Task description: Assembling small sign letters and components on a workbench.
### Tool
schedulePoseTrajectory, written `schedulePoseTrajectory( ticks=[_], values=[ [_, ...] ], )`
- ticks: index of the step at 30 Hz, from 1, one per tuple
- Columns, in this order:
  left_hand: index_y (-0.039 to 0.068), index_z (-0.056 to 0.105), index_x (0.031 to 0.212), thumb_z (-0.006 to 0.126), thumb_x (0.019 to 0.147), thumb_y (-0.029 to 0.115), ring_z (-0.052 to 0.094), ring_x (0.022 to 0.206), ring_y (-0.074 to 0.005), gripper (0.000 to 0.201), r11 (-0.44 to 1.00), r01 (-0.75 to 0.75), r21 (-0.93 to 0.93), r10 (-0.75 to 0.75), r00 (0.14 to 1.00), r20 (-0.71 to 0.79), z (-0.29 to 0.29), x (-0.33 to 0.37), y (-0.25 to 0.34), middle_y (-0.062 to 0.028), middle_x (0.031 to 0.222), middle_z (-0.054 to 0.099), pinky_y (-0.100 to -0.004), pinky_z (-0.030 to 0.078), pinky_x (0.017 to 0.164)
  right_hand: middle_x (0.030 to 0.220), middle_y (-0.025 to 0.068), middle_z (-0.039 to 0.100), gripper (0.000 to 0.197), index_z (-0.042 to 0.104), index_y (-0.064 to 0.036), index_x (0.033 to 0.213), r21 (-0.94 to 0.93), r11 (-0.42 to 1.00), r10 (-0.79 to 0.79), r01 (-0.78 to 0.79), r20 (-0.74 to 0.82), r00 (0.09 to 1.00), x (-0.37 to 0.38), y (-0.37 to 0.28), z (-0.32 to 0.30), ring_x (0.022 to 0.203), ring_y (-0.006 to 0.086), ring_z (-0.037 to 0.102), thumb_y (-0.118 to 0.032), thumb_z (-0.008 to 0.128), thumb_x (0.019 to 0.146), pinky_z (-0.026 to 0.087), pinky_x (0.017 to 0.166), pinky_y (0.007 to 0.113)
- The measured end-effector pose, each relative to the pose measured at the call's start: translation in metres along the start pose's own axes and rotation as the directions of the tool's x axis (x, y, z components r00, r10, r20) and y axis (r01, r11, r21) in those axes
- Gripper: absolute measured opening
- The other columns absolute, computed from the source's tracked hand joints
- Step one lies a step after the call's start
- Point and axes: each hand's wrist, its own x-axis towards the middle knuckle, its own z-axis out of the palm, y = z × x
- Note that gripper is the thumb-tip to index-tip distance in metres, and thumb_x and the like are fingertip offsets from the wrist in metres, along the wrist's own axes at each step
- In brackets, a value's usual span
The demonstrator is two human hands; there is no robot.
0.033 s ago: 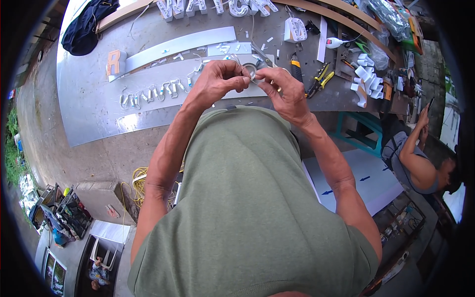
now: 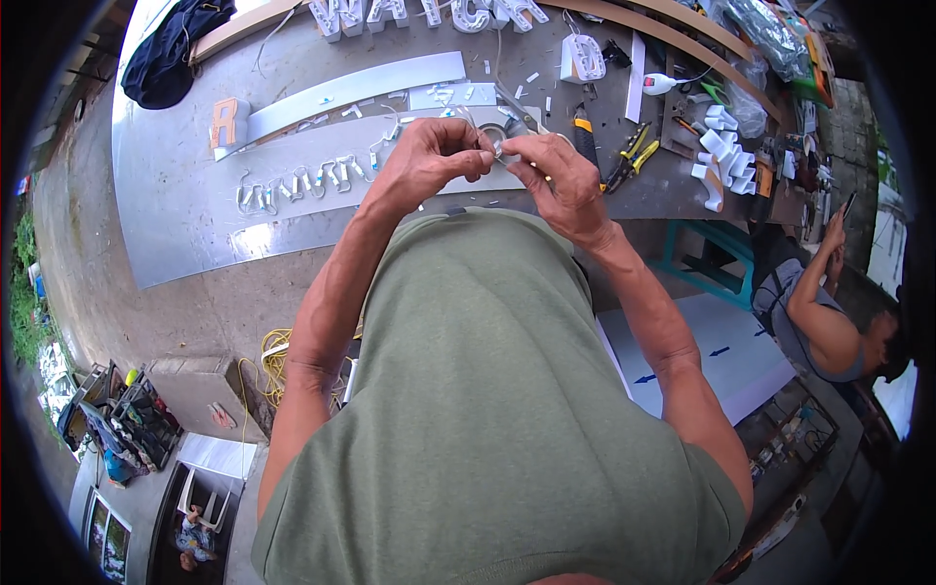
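Observation:
Over the table's near edge, my left hand (image 2: 429, 161) is closed, thumb pressed against its fingers; what it grips is hidden. My right hand (image 2: 564, 190) faces it in a pinch, fingertips almost touching the left ones. A tiny whitish piece (image 2: 499, 152) shows at the right fingertips, too small to name. Just behind them is a ring-shaped roll (image 2: 494, 131), partly covered. A wired string of small white light modules (image 2: 308, 183) zigzags over a grey strip (image 2: 292, 200) to the left and runs up beside my left hand.
Pliers with yellow handles (image 2: 632, 161) and a yellow-black tool (image 2: 583, 135) lie right of my hands. White letter shapes (image 2: 429, 14) stand at the back. A block letter (image 2: 226, 123) stands left. Another person (image 2: 824, 312) sits at right, beside a teal stool (image 2: 682, 255).
My right fingertips have shifted very slightly toward the left hand. Everything else looks the same.

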Motion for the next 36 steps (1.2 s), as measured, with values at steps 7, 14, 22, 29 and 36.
schedulePoseTrajectory(
  ticks=[7, 14, 22, 29, 36],
  values=[
    [-0.002, 0.07, 0.089, 0.074, 0.087, 0.015, 0.06, 0.073, -0.0115, 0.017, 0.999, 0.046, 0.008, -0.047, 0.998, 0.029, 0.002, 0.0, 0.004, -0.0051, 0.079, 0.067, -0.0276, 0.051, 0.071, 0.098, 0.0075, 0.067, 0.033, 0.07, -0.0036, 0.107, -0.365, 0.815, -0.454, 0.45, 0.08, 0.887, -0.002, 0.016, 0.0, 0.083, 0.0235, 0.066, 0.004, 0.071, 0.075, 0.056, 0.068, 0.035],
    [-0.001, 0.07, 0.089, 0.074, 0.087, 0.014, 0.061, 0.073, -0.0113, 0.016, 0.999, 0.036, 0.008, -0.036, 0.999, 0.027, 0.003, -0.001, 0.002, -0.0045, 0.08, 0.068, -0.0276, 0.052, 0.071, 0.092, 0.0073, 0.065, 0.025, 0.07, -0.0014, 0.1, -0.376, 0.801, -0.467, 0.466, 0.096, 0.879, 0.004, 0.012, -0.002, 0.08, 0.0234, 0.064, 0.002, 0.072, 0.075, 0.054, 0.065, 0.035],
    [0.0, 0.071, 0.094, 0.072, 0.089, 0.011, 0.062, 0.075, -0.009, 0.012, 0.888, -0.2, 0.415, 0.272, 0.954, -0.124, 0.018, -0.001, -0.003, -0.0034, 0.083, 0.069, -0.0256, 0.052, 0.07, 0.09, 0.0087, 0.067, 0.019, 0.066, 0.0005, 0.102, 0.609, 0.389, 0.571, -0.691, 0.429, 0.7, 0.005, 0.009, 0.001, 0.063, 0.0079, 0.056, -0.016, 0.069, 0.095, 0.047, 0.053, 0.025],
    [-0.001, 0.07, 0.092, 0.074, 0.088, 0.014, 0.061, 0.074, -0.0107, 0.017, 0.997, -0.038, 0.061, 0.043, 0.996, -0.083, 0.005, 0.0, 0.0, -0.0043, 0.08, 0.068, -0.0269, 0.051, 0.07, 0.096, 0.0084, 0.067, 0.025, 0.065, -0.0016, 0.112, -0.001, 1.0, -0.011, 0.011, -0.026, 1.0, 0.004, 0.001, 0.004, 0.076, 0.0155, 0.065, -0.004, 0.072, 0.088, 0.054, 0.062, 0.03],
    [-0.002, 0.07, 0.089, 0.074, 0.085, 0.014, 0.06, 0.072, -0.011, 0.016, 1.0, -0.009, -0.016, 0.008, 0.999, -0.049, 0.004, 0.001, -0.003, -0.005, 0.078, 0.067, -0.0272, 0.051, 0.069, 0.098, 0.009, 0.066, 0.033, 0.067, -0.0013, 0.109, -0.393, 0.794, -0.485, 0.463, 0.048, 0.873, 0.004, 0.018, 0.004, 0.084, 0.0238, 0.066, 0.004, 0.072, 0.076, 0.056, 0.068, 0.034]
  ],
)
